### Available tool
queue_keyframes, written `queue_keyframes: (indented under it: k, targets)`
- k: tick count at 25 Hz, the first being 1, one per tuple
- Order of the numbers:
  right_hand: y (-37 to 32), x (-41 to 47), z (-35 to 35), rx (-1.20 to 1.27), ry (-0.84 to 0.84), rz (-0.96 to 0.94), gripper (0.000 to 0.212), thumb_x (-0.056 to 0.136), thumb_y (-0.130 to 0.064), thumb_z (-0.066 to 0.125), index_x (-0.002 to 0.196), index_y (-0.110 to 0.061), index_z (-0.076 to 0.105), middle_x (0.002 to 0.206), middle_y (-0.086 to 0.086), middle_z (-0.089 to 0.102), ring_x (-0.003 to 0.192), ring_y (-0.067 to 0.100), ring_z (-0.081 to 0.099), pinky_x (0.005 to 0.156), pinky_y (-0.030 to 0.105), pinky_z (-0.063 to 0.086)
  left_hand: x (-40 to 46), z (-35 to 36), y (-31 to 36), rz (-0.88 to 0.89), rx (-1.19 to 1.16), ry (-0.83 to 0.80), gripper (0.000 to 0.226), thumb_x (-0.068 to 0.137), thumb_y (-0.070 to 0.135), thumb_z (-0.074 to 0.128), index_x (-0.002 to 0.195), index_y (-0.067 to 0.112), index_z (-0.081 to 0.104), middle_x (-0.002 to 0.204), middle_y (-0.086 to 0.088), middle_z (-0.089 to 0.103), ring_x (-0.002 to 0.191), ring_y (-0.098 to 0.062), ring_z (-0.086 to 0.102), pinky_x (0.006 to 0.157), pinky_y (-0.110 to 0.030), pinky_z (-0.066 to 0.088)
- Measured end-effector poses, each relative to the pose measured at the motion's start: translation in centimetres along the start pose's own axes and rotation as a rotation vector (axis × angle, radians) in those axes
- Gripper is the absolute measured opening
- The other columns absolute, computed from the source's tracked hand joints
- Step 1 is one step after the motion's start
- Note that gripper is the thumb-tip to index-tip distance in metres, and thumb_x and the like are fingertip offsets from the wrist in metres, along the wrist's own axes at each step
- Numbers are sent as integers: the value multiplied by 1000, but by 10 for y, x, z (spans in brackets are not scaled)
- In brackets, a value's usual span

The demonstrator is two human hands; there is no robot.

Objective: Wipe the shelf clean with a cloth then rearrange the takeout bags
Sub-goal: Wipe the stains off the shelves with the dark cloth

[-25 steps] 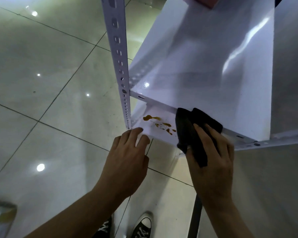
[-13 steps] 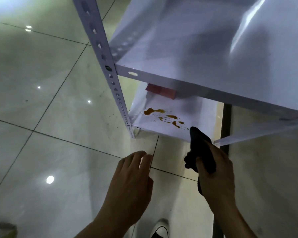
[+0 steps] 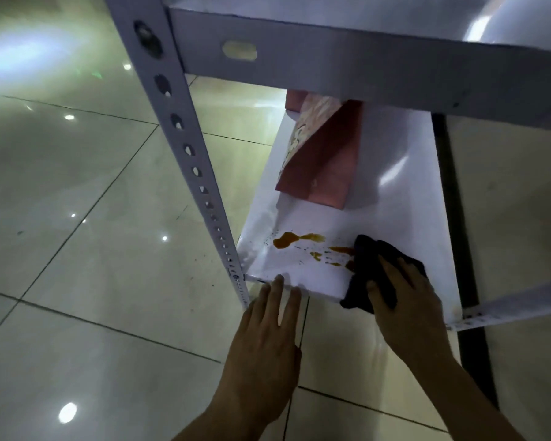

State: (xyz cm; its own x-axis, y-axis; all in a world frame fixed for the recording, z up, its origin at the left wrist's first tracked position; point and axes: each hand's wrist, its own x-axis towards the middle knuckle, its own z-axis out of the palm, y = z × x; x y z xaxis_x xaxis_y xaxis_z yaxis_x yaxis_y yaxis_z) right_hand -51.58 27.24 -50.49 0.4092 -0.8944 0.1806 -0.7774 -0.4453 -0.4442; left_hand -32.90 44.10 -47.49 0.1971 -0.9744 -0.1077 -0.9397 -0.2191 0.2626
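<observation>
The lower shelf (image 3: pixel 379 218) is a glossy white board set in a pale metal rack, and its front part is dirty. An orange-brown spill (image 3: pixel 287 240) lies near the front left corner: one larger blot, a streak running right from it, and smaller smears and fine specks scattered toward the front edge. The cloth (image 3: pixel 368 265) is dark, nearly black, soft and bunched, with one corner hanging over the shelf's front edge. It lies at the right end of the spill, touching or covering the nearest smears.

The right hand (image 3: pixel 404 300) lies flat on top of the cloth with fingers spread, pressing it down onto the shelf rather than clutching it; the thumb rests on the part of the cloth that drapes over the edge. The left hand (image 3: pixel 268 332) is empty and open, fingers together, its fingertips touching the front edge of the shelf just beside the perforated upright post (image 3: pixel 185 148). The spill lies between the two hands, slightly beyond them.

Further back on the same shelf stands a reddish-pink takeout bag (image 3: pixel 328 160) with a lighter printed pattern on its left face. It is well apart from both hands and from the spill, and its top is hidden by the upper shelf (image 3: pixel 363 65). Below everything is a shiny tiled floor (image 3: pixel 77 249).
</observation>
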Motion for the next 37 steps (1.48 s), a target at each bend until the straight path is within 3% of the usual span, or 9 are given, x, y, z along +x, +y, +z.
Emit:
queue_keyframes:
  k: [2, 5, 8, 13, 16, 22, 27, 31, 37]
  targets:
    - [18, 4, 23, -107, -74, -74, 60, 98, -58, 39, 150, -28, 48, 150, 2, 51, 142, 27, 43, 112, 49, 38, 14, 18, -10, 18, 32, -8, 82, 71, 26, 52, 150, 7, 37, 157, -18, 32, 142, -35, 37, 106, -48, 44]
    - [14, 12, 34, -106, -78, -198, 58, 98, -57, 42, 148, -29, 51, 150, 2, 52, 140, 27, 45, 112, 51, 40, 21, 37, -19, 6, 46, 15, 81, 64, 26, 54, 141, 6, 51, 150, -15, 46, 135, -33, 48, 98, -49, 51]
    - [-6, 21, 45, -53, -72, -316, 54, 97, -52, 45, 146, -30, 54, 147, 2, 54, 138, 26, 48, 110, 49, 43, 20, 44, -23, 25, 42, 78, 78, 65, 26, 42, 140, 7, 53, 148, -12, 48, 133, -31, 50, 98, -45, 52]
    - [-39, 62, 66, -39, -180, -414, 51, 97, -52, 42, 142, -33, 57, 149, -1, 53, 138, 21, 47, 117, 37, 34, 20, 55, -36, -6, -36, 158, 76, 66, 20, 47, 141, 7, 52, 147, -15, 49, 133, -32, 49, 94, -38, 54]
    - [-57, 75, 75, -41, -234, -458, 54, 95, -54, 37, 142, -36, 57, 152, -1, 50, 141, 23, 44, 117, 46, 36, 23, 59, -35, -48, -46, 195, 73, 65, 15, 46, 136, 2, 56, 144, -17, 52, 130, -33, 53, 91, -40, 56]
    - [-72, 80, 75, -6, -274, -438, 54, 92, -54, 33, 138, -43, 58, 150, -9, 50, 139, 17, 43, 115, 46, 35, 21, 51, -45, -78, -60, 226, 68, 73, 12, 33, 136, 7, 57, 134, -5, 63, 112, -30, 66, 84, -36, 58]
    - [-41, 58, 71, -7, -245, -382, 48, 99, -53, 36, 143, -43, 51, 151, -15, 47, 139, 13, 43, 110, 46, 40, 13, 48, -47, -59, -79, 213, 68, 73, 7, 28, 137, 14, 46, 147, -2, 50, 82, -21, 58, 70, -31, 49]
    - [-79, 89, 80, -79, -242, -387, 50, 95, -51, 36, 141, -41, 56, 150, -7, 50, 137, 20, 44, 112, 40, 37, 17, 48, -48, -70, -107, 227, 67, 65, 5, 48, 131, 16, 53, 144, -1, 54, 74, -19, 58, 66, -30, 50]
    - [-73, 83, 84, -82, -273, -458, 54, 94, -57, 31, 141, -44, 55, 153, -9, 47, 142, 17, 41, 115, 44, 35, 21, 54, -50, -47, -103, 262, 57, 58, 7, 50, 110, 20, 66, 144, 1, 55, 67, -18, 61, 57, -29, 51]
